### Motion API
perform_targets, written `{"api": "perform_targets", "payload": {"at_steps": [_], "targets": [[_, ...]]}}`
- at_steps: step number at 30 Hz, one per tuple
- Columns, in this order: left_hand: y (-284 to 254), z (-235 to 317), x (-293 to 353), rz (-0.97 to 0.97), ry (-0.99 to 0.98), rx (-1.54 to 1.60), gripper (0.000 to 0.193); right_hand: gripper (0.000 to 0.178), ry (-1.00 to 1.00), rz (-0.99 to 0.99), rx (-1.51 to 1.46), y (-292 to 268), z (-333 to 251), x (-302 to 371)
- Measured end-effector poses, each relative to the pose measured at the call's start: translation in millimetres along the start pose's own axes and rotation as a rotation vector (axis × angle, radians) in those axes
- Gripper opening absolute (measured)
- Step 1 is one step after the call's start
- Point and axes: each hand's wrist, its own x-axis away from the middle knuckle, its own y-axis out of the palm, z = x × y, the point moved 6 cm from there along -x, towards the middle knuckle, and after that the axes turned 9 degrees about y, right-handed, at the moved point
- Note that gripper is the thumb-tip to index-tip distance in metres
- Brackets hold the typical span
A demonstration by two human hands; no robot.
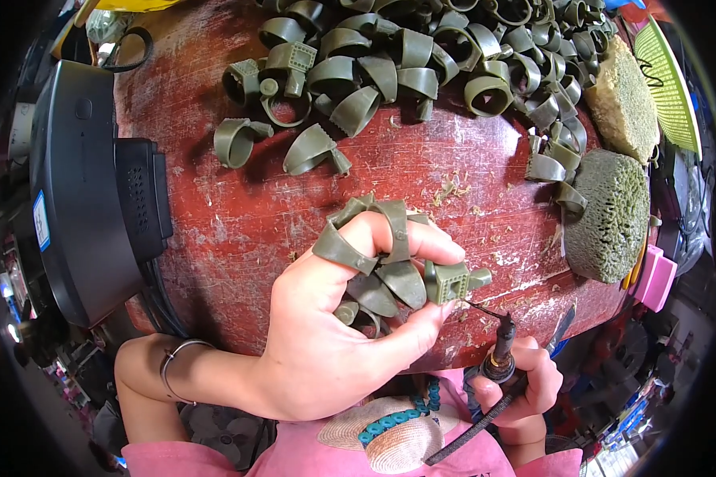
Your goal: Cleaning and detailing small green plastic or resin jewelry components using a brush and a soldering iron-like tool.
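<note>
My left hand [314, 338], in the middle over the table, pinches a green wax ring [451, 282] between thumb and fingertips. Its square face, set with small dots, is turned to the right. More green wax rings sit around the fingers of this hand, among them a wide band [344, 248]; others bunch under the curled fingers and are partly hidden. At the lower right, my right hand [537, 381] grips a wax pen [500, 362] with a dark handle and a cord. Its thin bent tip is close beside the pinched ring; I cannot tell if they touch.
Several green wax rings [354, 111] lie heaped across the far side of the scratched red table [239, 262], where shavings are scattered. A black device [79, 191] stands at left. Two rough porous blocks [608, 215] and a yellow-green basket [670, 87] stand at right.
</note>
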Motion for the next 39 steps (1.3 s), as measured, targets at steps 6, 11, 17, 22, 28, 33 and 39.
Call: {"api": "perform_targets", "payload": {"at_steps": [6, 11, 17, 22, 28, 33, 39], "targets": [[0.3, -0.3, -0.4, -0.002, 0.007, 0.001, 0.034, 0.039, -0.011, -0.022, 0.049, -0.3, -2.5, -1.6], [-0.3, 1.2, 0.3, -0.005, 0.020, -0.017, 0.035, 0.039, -0.041, -0.058, 0.086, -0.4, -8.3, -6.0], [-0.1, 1.0, 0.2, -0.008, 0.007, -0.017, 0.035, 0.040, 0.004, -0.003, -0.048, 0.7, 3.8, 3.6], [1.3, 0.8, -0.9, -0.101, -0.011, -0.048, 0.036, 0.041, -0.025, 0.004, -0.071, 0.7, 3.0, 0.3], [-0.5, 2.4, -1.0, -0.049, -0.001, -0.077, 0.036, 0.043, -0.016, -0.016, -0.019, 5.6, -4.7, -5.9], [-0.4, 7.0, -2.3, -0.071, 0.093, -0.222, 0.032, 0.043, -0.018, -0.008, -0.024, 5.5, -3.7, -4.3], [-1.8, 9.7, -2.4, -0.048, 0.078, -0.311, 0.030, 0.043, -0.047, -0.013, -0.009, 5.4, -4.7, -5.7]]}}
